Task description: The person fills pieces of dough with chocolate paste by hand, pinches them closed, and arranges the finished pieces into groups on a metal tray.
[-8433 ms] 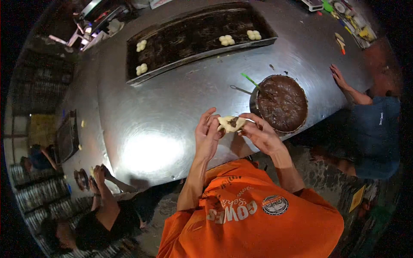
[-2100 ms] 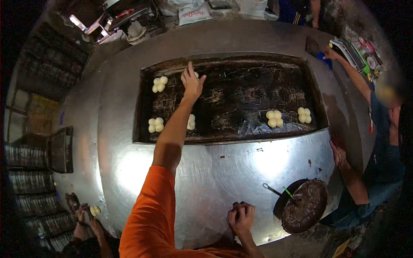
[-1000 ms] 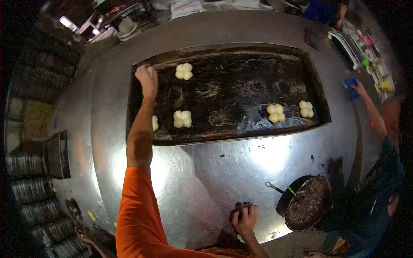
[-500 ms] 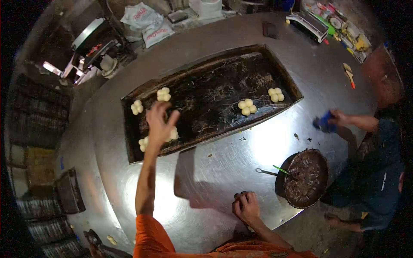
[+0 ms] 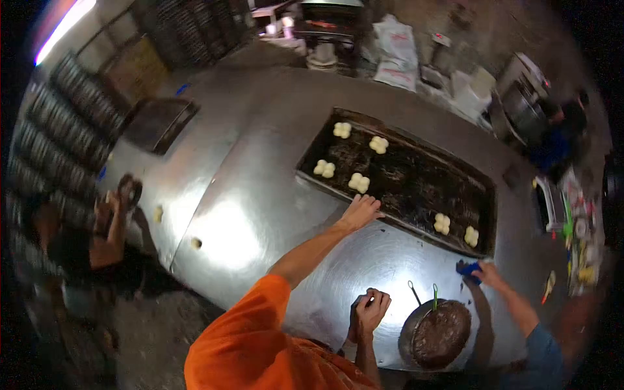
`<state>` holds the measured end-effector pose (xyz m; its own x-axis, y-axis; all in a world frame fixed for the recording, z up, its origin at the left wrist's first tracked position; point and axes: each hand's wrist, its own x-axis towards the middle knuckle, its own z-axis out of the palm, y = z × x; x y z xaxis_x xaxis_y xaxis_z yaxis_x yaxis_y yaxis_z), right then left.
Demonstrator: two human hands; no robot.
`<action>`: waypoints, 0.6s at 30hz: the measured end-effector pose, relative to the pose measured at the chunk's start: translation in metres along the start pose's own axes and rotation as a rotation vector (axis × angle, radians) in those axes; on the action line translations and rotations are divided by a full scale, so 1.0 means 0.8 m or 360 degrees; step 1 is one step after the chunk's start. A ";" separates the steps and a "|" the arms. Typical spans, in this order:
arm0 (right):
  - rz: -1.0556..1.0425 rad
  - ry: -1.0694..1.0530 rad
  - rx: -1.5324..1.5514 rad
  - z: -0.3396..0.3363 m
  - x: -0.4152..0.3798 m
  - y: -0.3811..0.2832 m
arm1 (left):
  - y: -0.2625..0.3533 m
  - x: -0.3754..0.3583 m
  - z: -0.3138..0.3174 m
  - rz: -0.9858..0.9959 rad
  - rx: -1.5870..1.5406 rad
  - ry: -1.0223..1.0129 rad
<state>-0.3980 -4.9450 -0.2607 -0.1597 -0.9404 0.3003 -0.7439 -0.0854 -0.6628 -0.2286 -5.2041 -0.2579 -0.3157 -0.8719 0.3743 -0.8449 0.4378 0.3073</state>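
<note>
The head view shows the left hand (image 5: pixel 359 211) stretched forward, its grip released and fingers spread, resting at the near rim of the dark baking tray (image 5: pixel 416 188) on the steel desk (image 5: pixel 260 195). Just beyond the fingers lies a dough cluster (image 5: pixel 359 182), with three more clusters behind it. The tray's long axis runs from far left to near right. The right hand (image 5: pixel 370 312) is clenched on the desk, close to the body. Right of it stands a pan of chocolate (image 5: pixel 437 333). A co-worker's hand (image 5: pixel 484 273) holds a blue cloth (image 5: pixel 468 268) beyond the pan.
</note>
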 end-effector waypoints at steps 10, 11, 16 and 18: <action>-0.0063 0.0106 0.0135 0.025 0.023 0.126 | -0.065 -0.033 0.007 -0.0024 0.0488 -0.0081; -0.0133 0.0105 0.0071 -0.004 0.035 0.145 | -0.053 -0.038 0.008 -0.0073 0.0469 -0.0068; -0.0302 0.0010 0.0041 -0.103 0.084 0.210 | -0.008 -0.040 -0.026 -0.0228 0.0537 -0.0003; -0.0449 -0.0056 0.0115 -0.145 0.085 0.228 | 0.011 -0.057 -0.041 -0.0274 0.0616 0.0003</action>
<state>-0.6202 -4.9862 -0.2817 0.0709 -0.8868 0.4566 -0.7075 -0.3674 -0.6037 -0.2076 -5.1537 -0.2436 -0.1553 -0.9246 0.3479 -0.9852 0.1709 0.0146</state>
